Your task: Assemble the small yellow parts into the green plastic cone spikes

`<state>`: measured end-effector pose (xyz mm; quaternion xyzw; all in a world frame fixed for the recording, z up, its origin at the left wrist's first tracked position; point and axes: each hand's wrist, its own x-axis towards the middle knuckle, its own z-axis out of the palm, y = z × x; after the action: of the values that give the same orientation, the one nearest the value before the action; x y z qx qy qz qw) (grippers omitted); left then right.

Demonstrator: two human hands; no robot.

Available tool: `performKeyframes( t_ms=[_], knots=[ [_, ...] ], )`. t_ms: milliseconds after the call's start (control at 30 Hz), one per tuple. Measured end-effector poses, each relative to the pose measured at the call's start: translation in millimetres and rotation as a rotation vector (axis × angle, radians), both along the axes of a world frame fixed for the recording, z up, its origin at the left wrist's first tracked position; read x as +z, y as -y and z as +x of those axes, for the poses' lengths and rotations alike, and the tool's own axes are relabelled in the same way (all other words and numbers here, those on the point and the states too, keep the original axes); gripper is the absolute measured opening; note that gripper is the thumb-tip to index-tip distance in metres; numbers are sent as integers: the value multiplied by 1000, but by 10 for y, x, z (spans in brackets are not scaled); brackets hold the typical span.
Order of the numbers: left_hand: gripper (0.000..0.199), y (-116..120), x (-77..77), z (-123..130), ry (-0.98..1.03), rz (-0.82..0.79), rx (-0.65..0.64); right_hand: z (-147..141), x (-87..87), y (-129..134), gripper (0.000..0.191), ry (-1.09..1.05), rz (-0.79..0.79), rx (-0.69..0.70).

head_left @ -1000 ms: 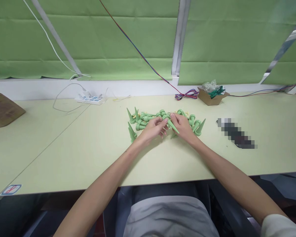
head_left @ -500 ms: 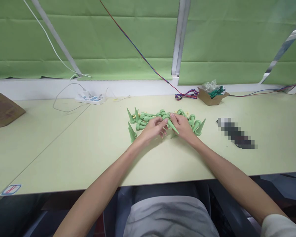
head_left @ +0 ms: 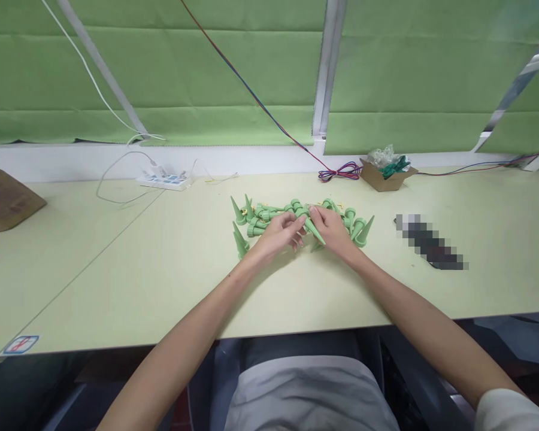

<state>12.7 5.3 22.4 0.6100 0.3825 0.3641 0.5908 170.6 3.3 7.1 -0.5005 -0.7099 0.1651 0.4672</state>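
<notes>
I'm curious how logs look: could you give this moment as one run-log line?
left grip: holding green spike | right grip: same spike | nearby: other green spikes on table | back right: cardboard box

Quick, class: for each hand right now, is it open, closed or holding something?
Left hand: closed, holding the green conical spike.
Right hand: closed, holding the same spike.

Tapered green spike (head_left: 315, 231) held slantwise, tip near-right; other green spikes (head_left: 255, 230) heaped around.
</notes>
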Motion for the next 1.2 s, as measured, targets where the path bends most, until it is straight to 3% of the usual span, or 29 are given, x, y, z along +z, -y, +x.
performKeyframes(
  t_ms=[467,767,1200],
  knots=[
    [42,-10,-2,-12,-8,67,-3,1,-22,-19,42,9,20,5],
    [38,12,1,5,-98,238,84,29,-23,-41,47,34,-28,0],
    [26,-25,-51,-10,-197,497,134,33,-124,-107,53,-205,-186,71]
  ],
)
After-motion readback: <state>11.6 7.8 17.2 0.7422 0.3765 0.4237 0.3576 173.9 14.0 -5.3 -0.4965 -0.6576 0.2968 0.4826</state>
